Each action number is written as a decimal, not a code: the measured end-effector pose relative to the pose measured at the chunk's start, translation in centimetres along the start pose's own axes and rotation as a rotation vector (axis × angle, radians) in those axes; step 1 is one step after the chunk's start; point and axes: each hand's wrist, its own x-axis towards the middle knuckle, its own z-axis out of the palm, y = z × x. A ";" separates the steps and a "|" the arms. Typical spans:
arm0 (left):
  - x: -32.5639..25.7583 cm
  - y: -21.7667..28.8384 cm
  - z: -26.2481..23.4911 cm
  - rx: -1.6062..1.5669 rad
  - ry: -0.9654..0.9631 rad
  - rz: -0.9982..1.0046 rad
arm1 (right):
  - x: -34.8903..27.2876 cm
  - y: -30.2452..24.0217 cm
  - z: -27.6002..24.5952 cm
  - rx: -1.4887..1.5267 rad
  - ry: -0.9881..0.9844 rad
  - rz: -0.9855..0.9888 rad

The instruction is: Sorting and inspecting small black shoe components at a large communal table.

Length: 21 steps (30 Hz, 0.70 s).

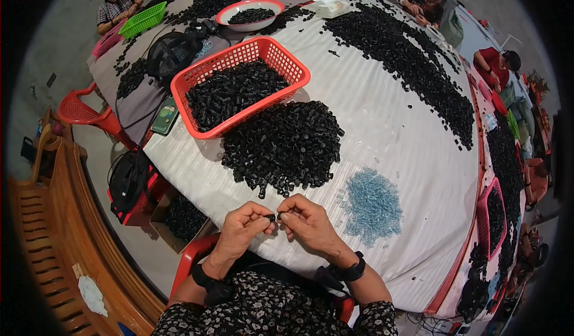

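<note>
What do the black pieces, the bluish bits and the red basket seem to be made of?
Black pieces: probably plastic, somewhat glossy, with small highlights. Bluish bits: clear plastic or glass, see-through; I can't tell which. Red basket: likely moulded plastic, smooth, with regular lattice holes and a shiny rim.

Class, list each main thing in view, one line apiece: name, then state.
Left hand: closed, pinching a small black part
Right hand: closed, pinching a dark piece
Red basket: upright, well filled with black parts
Black pile: loose, heaped on cloth
Clear bluish pieces: loose, heaped
Basin: upright, holding black parts
Cardboard box: open, holding black parts
</note>
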 end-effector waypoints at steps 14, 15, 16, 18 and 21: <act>-0.2 0.8 1.1 0.355 0.023 0.105 | -0.6 -0.6 0.5 -0.250 0.013 -0.031; -0.2 0.6 1.2 0.363 0.046 0.108 | -0.6 -0.5 0.7 -0.277 0.025 -0.055; -0.2 0.6 1.4 0.370 0.062 0.111 | -0.6 -0.6 0.7 -0.307 0.042 -0.080; -0.3 0.7 1.5 0.436 0.070 0.118 | -0.6 -0.3 0.9 -0.372 0.067 -0.138; -0.3 0.2 1.0 0.491 0.130 0.126 | -0.4 0.4 1.0 -0.515 0.079 -0.259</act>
